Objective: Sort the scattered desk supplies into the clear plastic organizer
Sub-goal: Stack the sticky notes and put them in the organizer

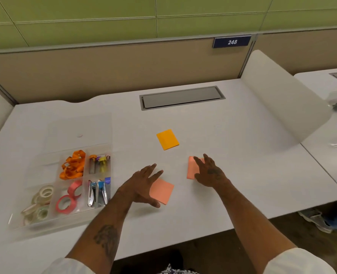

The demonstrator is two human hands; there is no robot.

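From the head camera, a white worktop [213, 131] carries a clear plastic organizer [51, 218] at its near left corner. The front compartments hold clear tape rolls [42, 200], pink tape rolls [69, 198], orange ribbon [73, 165], a few small capped items [100, 164] too blurred to name, and staplers [99, 192]. The compartments toward the far edge look bare apart from a small speck.

Three sticky note pads lie loose in the middle of the worktop, well apart from the organizer. The orange pad [167, 139] lies farthest from the near edge, alone. The left hand [145, 184] hovers palm down with its fingers [155, 173] spread apart over the left edge of a pink pad [163, 191]; whether it touches the pad cannot be told. The right hand [211, 173] lies flat, fingers [200, 162] apart, over a second pink pad [192, 168], covering its right part; nothing is clamped in either hand.

A grey cable hatch [181, 97] sits in the worktop near the far edge. A frosted divider [282, 99] stands along the right edge. A blue plate reading 248 [232, 42] hangs on the partition behind.
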